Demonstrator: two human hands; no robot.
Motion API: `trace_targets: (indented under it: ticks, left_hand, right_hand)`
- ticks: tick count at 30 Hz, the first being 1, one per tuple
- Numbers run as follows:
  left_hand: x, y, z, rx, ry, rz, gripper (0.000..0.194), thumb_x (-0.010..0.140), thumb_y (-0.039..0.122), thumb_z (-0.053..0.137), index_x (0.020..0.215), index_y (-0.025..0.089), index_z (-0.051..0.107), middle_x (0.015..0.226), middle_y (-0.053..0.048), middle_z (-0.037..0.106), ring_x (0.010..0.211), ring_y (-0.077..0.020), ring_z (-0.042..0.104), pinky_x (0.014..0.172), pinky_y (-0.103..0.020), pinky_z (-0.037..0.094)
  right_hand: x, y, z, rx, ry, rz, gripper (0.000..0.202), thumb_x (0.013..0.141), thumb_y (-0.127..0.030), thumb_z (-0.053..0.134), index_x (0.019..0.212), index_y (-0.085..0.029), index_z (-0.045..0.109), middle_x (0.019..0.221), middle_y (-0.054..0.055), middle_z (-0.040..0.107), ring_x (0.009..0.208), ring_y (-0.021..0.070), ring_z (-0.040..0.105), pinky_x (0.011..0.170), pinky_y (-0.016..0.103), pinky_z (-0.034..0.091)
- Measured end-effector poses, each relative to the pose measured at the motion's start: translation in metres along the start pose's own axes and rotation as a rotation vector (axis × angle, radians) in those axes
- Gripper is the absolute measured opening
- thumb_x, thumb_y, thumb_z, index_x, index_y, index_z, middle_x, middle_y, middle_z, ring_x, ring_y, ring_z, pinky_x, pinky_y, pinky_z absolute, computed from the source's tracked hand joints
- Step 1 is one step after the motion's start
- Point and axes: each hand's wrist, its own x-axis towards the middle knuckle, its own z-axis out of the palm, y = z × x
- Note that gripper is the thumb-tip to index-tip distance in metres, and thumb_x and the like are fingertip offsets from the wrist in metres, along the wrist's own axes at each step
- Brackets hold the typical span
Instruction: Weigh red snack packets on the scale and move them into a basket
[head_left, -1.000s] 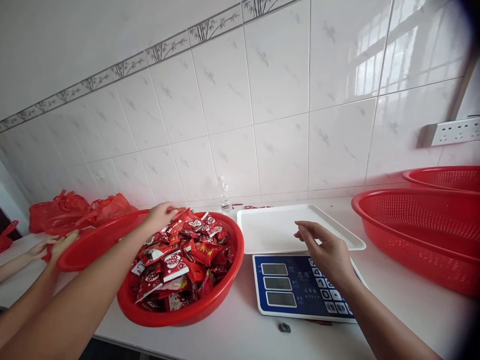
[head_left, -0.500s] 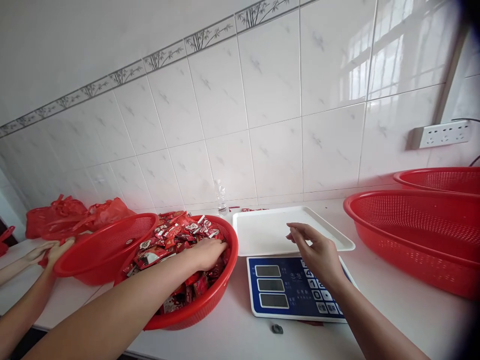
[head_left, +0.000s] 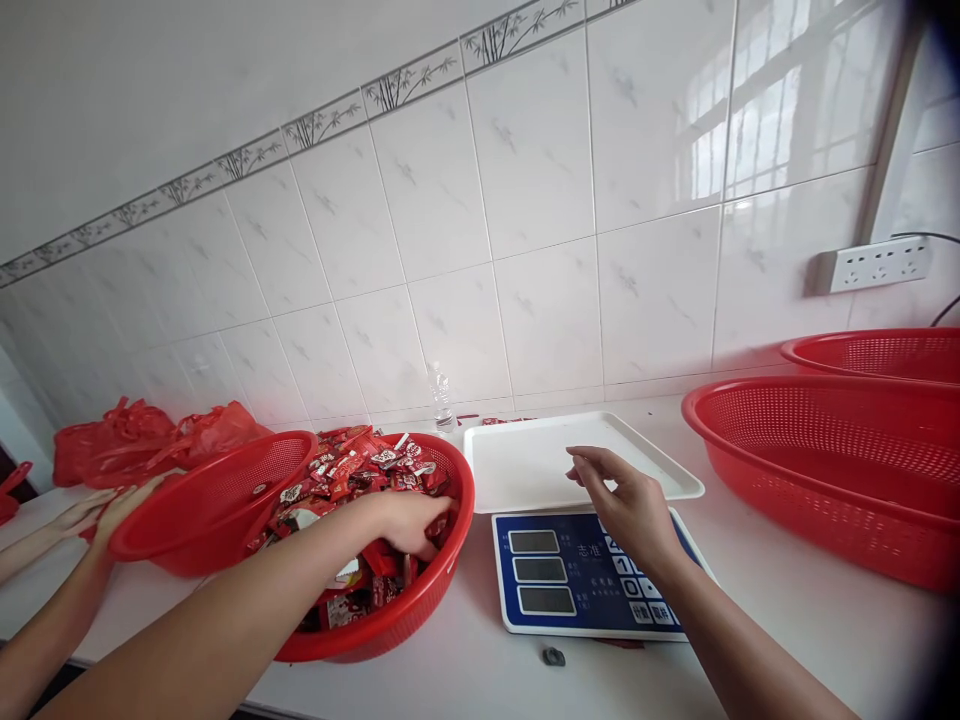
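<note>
The left hand [head_left: 412, 522] is in one of four baskets [head_left: 397, 625], among packets [head_left: 345, 470] too many to count; I cannot tell whether its fingers grasp any. The right hand [head_left: 626, 497], its fingers loosely bent and released, hangs over one scale [head_left: 589, 580] with three displays [head_left: 545, 570] and one tray [head_left: 517, 465]

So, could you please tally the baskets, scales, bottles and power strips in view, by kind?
Red baskets: 4
Scale: 1
Bottle: 1
Power strip: 1
Total: 7
</note>
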Motion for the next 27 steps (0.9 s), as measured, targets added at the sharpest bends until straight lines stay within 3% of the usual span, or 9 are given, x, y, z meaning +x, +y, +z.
trace_targets:
  ticks: [2, 8, 11, 15, 19, 23, 27]
  left_hand:
    - [0.002, 0.006, 0.008, 0.035, -0.002, -0.018, 0.044, 0.058, 0.026, 0.066, 0.102, 0.024, 0.058, 0.091, -0.005, 0.068, 0.074, -0.0230, 0.062, 0.059, -0.025, 0.043]
    - [0.011, 0.004, 0.020, 0.022, 0.153, 0.068, 0.009, 0.069, 0.023, 0.052, 0.075, 0.022, 0.060, 0.082, -0.003, 0.067, 0.069, -0.0185, 0.060, 0.056, -0.023, 0.040]
    - [0.014, 0.002, 0.011, -0.033, 0.206, 0.064, 0.011, 0.069, 0.019, 0.051, 0.074, 0.022, 0.060, 0.077, -0.001, 0.066, 0.067, -0.0164, 0.059, 0.056, -0.022, 0.039]
    - [0.016, 0.003, -0.016, -0.115, 0.339, 0.031, 0.008, 0.068, 0.018, 0.051, 0.072, 0.020, 0.057, 0.069, 0.002, 0.062, 0.062, -0.0137, 0.056, 0.055, -0.021, 0.039]
    - [0.026, 0.015, -0.036, -0.240, 0.482, 0.042, 0.007, 0.071, 0.022, 0.052, 0.076, 0.020, 0.056, 0.067, 0.003, 0.058, 0.060, -0.0125, 0.055, 0.056, -0.021, 0.040]
    - [0.049, 0.040, -0.035, -0.446, 0.514, 0.077, 0.008, 0.074, 0.023, 0.055, 0.080, 0.018, 0.055, 0.069, 0.002, 0.059, 0.060, -0.0114, 0.059, 0.057, -0.021, 0.043]
    - [0.075, 0.057, -0.029, -0.555, 0.459, 0.091, 0.026, 0.078, 0.032, 0.056, 0.099, 0.017, 0.052, 0.076, -0.001, 0.063, 0.061, -0.0120, 0.060, 0.059, -0.023, 0.044]
  right_hand:
    - [0.000, 0.000, 0.000, -0.003, -0.010, 0.004, 0.030, 0.082, -0.042, 0.044, 0.093, -0.021, 0.062, 0.072, 0.005, 0.068, 0.068, 0.0180, 0.063, 0.057, 0.027, 0.046]
    - [0.000, -0.002, -0.001, 0.003, -0.015, 0.015, 0.031, 0.082, -0.043, 0.044, 0.093, -0.021, 0.062, 0.072, 0.005, 0.068, 0.069, 0.0182, 0.063, 0.059, 0.028, 0.046]
    - [0.000, -0.003, -0.001, 0.010, -0.007, 0.008, 0.031, 0.081, -0.044, 0.044, 0.092, -0.021, 0.062, 0.072, 0.005, 0.068, 0.068, 0.0184, 0.063, 0.057, 0.028, 0.046]
    - [0.000, -0.003, -0.002, 0.017, 0.001, 0.002, 0.029, 0.081, -0.041, 0.044, 0.091, -0.021, 0.062, 0.071, 0.005, 0.067, 0.066, 0.0179, 0.062, 0.055, 0.027, 0.046]
    - [0.000, -0.003, -0.001, 0.023, -0.010, 0.006, 0.029, 0.081, -0.041, 0.044, 0.092, -0.021, 0.062, 0.071, 0.004, 0.067, 0.067, 0.0176, 0.062, 0.055, 0.027, 0.045]
    - [0.001, -0.001, 0.000, 0.020, -0.010, 0.014, 0.029, 0.082, -0.042, 0.044, 0.093, -0.021, 0.062, 0.072, 0.004, 0.067, 0.068, 0.0175, 0.062, 0.058, 0.027, 0.046]
    - [0.002, 0.003, -0.001, 0.019, 0.001, 0.006, 0.031, 0.082, -0.043, 0.044, 0.094, -0.021, 0.062, 0.072, 0.004, 0.068, 0.068, 0.0175, 0.062, 0.059, 0.028, 0.046]
